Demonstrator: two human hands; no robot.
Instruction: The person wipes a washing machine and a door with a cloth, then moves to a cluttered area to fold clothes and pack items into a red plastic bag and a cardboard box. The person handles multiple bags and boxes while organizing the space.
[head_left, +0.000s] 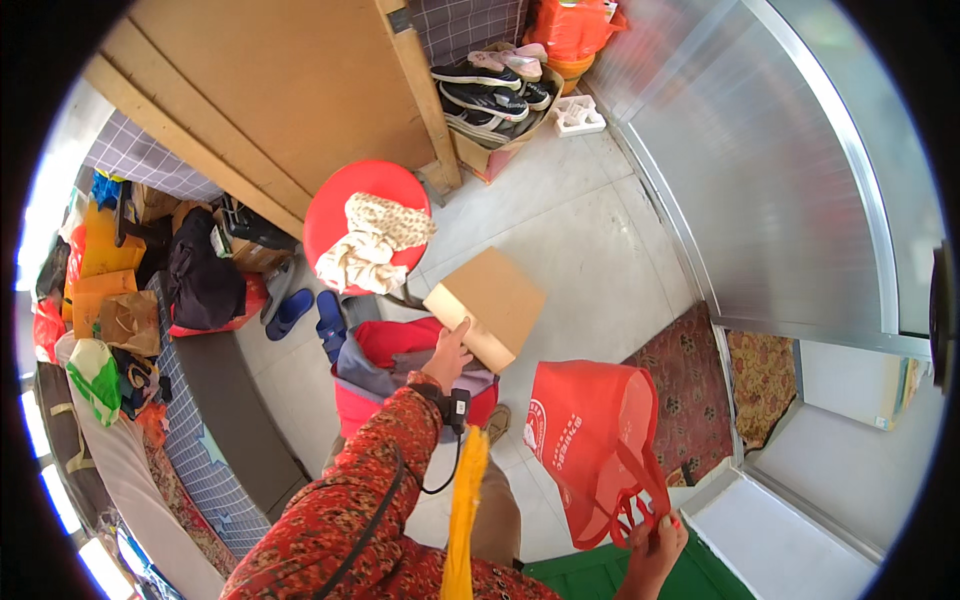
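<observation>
My left hand (448, 355) is at the lower left edge of a plain cardboard box (496, 296), fingers against its pale side. The box is held at a slant, partly over a red and grey fabric item (416, 356) with an open, sagging top. At the lower right my right hand (654, 536) grips the handles of a red shopping bag (585, 442) that bears printing. The bag hangs with its mouth partly spread, and I cannot see what is inside. A black device is strapped to my left wrist, its cable running down.
A red round stool (330, 202) carries crumpled patterned cloths (375, 240). Blue slippers (289, 313) lie on the tiled floor. A carton of shoes (487, 157) stands beside a wooden panel (300, 82). Sliding door panels (772, 165) line the right. Bags crowd the left, near a dark rug (675, 390) opposite.
</observation>
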